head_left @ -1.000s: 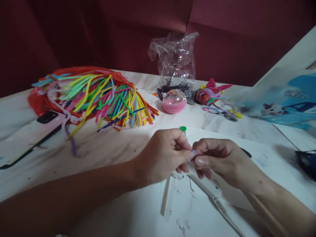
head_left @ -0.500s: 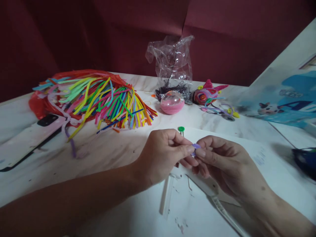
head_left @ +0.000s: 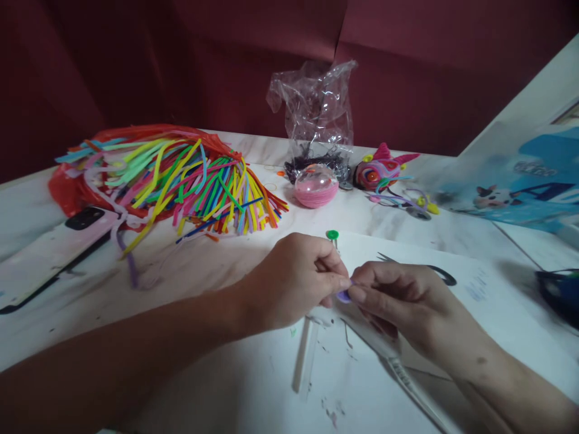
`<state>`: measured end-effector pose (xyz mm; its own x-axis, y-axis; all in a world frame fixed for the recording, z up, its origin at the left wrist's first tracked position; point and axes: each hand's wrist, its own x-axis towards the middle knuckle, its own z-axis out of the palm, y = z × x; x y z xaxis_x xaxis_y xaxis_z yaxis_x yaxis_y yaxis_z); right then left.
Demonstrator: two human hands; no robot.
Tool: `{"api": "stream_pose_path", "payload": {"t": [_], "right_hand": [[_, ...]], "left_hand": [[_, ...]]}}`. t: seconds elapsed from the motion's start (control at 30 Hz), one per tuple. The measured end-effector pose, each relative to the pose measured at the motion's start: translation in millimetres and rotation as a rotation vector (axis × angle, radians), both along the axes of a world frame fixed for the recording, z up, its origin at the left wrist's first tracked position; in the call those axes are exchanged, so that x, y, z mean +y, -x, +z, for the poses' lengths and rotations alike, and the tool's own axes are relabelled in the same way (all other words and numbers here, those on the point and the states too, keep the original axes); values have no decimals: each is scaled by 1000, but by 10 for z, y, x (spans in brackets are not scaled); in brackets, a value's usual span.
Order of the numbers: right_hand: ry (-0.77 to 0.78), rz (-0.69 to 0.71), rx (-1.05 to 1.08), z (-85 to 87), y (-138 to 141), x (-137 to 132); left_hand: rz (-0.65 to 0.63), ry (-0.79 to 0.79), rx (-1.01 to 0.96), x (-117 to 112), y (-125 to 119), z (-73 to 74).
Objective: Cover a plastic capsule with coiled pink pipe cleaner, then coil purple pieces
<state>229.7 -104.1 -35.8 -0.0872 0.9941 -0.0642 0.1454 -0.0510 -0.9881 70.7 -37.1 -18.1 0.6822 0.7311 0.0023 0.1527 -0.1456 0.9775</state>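
Between the fingertips of both hands is a small purple pipe cleaner (head_left: pixel 344 296), bent into a tight round shape and partly covered. My left hand (head_left: pixel 296 280) pinches it from the left with thumb and forefinger. From the right, my right hand (head_left: pixel 402 295) grips the same piece, its other fingers curled beneath. Just beyond the fingers lies a small green disc on a stem (head_left: pixel 332 234). A pair of scissors (head_left: pixel 446 275) rests behind my right hand, which hides its middle. Below the hands, a white tool with a cord (head_left: pixel 375 340) lies beside a clear stick (head_left: pixel 305 355).
At the left, a red bag (head_left: pixel 63 187) spills many coloured pipe cleaners (head_left: pixel 217 187) beside a phone (head_left: pixel 54 259). Farther back are a clear plastic bag (head_left: pixel 316 114), a pink-wrapped clear ball (head_left: pixel 315 188) and a colourful pipe-cleaner figure (head_left: pixel 377 172). White paper (head_left: pixel 479 313) covers the table's front.
Both hands have come slightly lower and nearer, and the purple piece now shows a rounder face. The scissors behind my right hand have come into view.
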Motion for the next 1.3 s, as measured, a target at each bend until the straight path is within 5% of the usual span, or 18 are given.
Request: {"api": "stream_pose_path", "payload": {"t": [0.13,0.3,0.47,0.77,1.03,1.3], "right_hand": [[-98,-202,165,-45,93,-24],[-124,-284,295,-52,175,-51],[-113,-247,327,-84,188,-76],[-259,-293,82,-41,193,-93],[-212,-252,281,-93,202,-79],[-146,-177,384,-86,173,-1]], "left_hand": [[106,131,-161,-76,-69,-4],[125,254,-309,-148,-107,-38],[114,310,-353,-147,-99,-63],[196,450,-324,-163,-120,36],[191,587,-362,-172,-112,39],[253,508,-313,-119,-93,54]]}}
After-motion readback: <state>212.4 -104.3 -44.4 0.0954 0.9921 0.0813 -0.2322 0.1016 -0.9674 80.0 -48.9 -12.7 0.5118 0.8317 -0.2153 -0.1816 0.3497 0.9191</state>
